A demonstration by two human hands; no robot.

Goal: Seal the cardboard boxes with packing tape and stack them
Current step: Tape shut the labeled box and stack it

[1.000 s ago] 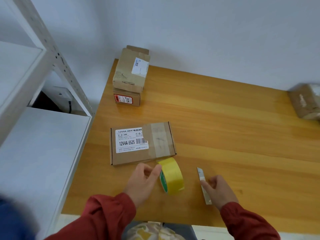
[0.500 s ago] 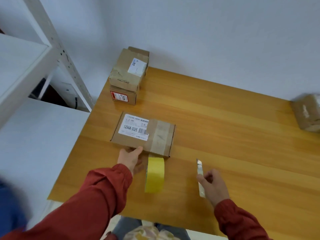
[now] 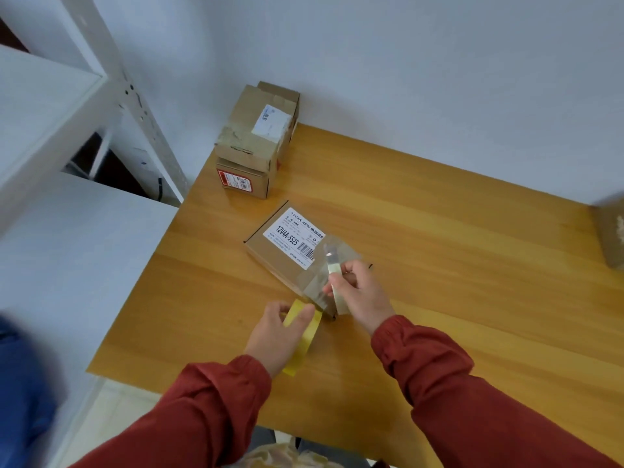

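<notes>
A flat cardboard box [image 3: 280, 256] with a white label lies on the wooden table [image 3: 439, 265], a band of clear tape across its right end. My left hand [image 3: 277, 332] grips the yellow tape roll [image 3: 304, 336] just in front of the box. My right hand [image 3: 361, 295] holds a slim box cutter [image 3: 334, 275] over the box's taped end, blade pointing away from me. Two sealed boxes stand stacked at the table's far left corner, the upper box [image 3: 256, 130] on the lower box [image 3: 243, 179].
A white metal shelf unit [image 3: 67, 130] stands left of the table. Another cardboard box [image 3: 613, 231] sits at the table's right edge, partly out of frame. The wall runs along the table's far side.
My right hand lifted the cutter off the table and brought it over the box's taped end. My left hand moved from the box to grip the tape roll. The box has turned.
</notes>
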